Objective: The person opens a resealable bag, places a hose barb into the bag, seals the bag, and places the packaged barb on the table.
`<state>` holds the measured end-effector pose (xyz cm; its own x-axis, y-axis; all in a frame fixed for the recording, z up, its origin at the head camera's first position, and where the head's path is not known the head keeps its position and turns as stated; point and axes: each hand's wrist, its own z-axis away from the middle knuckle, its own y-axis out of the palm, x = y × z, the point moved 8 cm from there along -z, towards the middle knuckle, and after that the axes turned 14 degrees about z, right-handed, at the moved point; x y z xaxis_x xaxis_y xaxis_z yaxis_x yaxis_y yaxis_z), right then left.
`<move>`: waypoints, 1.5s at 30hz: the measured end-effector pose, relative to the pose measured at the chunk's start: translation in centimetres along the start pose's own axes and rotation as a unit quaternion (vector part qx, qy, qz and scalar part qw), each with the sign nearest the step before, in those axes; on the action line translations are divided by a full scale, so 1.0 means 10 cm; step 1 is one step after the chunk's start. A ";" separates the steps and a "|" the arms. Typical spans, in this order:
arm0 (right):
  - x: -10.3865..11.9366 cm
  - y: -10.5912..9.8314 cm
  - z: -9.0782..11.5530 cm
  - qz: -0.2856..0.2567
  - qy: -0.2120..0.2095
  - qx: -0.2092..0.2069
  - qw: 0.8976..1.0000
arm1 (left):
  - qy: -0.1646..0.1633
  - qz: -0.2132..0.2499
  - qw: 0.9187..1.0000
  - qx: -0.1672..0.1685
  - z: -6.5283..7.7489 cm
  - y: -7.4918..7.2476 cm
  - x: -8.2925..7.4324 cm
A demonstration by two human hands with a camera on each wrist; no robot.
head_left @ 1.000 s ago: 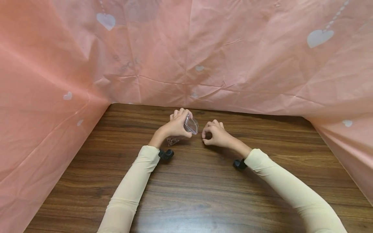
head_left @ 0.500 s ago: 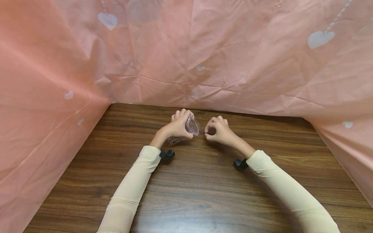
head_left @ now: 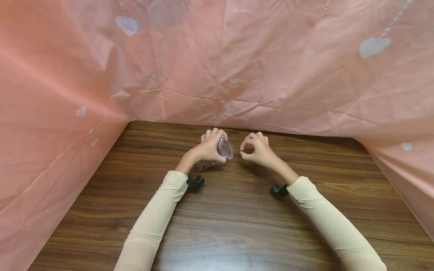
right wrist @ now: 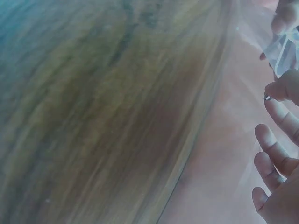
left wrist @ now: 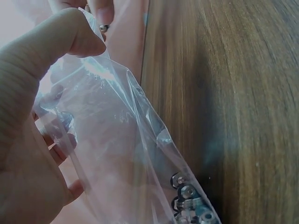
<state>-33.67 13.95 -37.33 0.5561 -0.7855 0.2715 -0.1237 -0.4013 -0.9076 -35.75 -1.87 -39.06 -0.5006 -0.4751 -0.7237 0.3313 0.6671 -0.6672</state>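
My left hand (head_left: 207, 148) holds a clear zip bag (head_left: 226, 148) between thumb and fingers, its mouth spread open toward the right. In the left wrist view, several small shiny metal nuts (left wrist: 188, 192) lie in the bag's lower corner. My right hand (head_left: 259, 151) is just right of the bag's mouth, apart from it. Its thumb and index finger pinch one small metal nut (right wrist: 266, 97), mostly hidden by the fingertips. The other right fingers are loosely bent in the right wrist view.
Both hands are over a dark wooden table (head_left: 217, 226). A pink sheet with white hearts (head_left: 271, 67) hangs along the back and both sides. Each wrist carries a black camera band (head_left: 195, 181).
My right hand has shifted slightly right and away, still pinching, so the gap to the bag is a little wider than at first. The left hand with the bag has drifted slightly right.
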 end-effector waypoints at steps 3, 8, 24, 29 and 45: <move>0.01 -0.03 0.00 -0.007 0.004 -0.007 1.000 | 0.001 -0.005 1.000 -0.001 -0.01 0.01 0.00; 0.02 -0.10 -0.02 -0.019 0.013 -0.018 1.000 | 0.002 -0.003 1.000 0.000 -0.02 0.02 0.01; 0.09 -0.22 -0.07 -0.066 0.008 -0.071 0.995 | -0.002 -0.016 1.000 0.008 -0.09 0.07 -0.03; 0.09 -0.26 -0.09 -0.067 0.012 -0.084 0.994 | -0.002 -0.016 1.000 0.010 -0.11 0.08 -0.05; 0.20 -0.23 -0.08 -0.059 -0.005 -0.082 0.995 | 0.006 -0.009 1.000 0.015 -0.12 0.11 -0.05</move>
<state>-32.89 12.90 -34.43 0.5833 -0.7239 0.3684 -0.1893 -0.5623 -0.8050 -36.10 -0.18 -39.25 -0.5162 -0.4797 -0.7095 0.3458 0.6411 -0.6851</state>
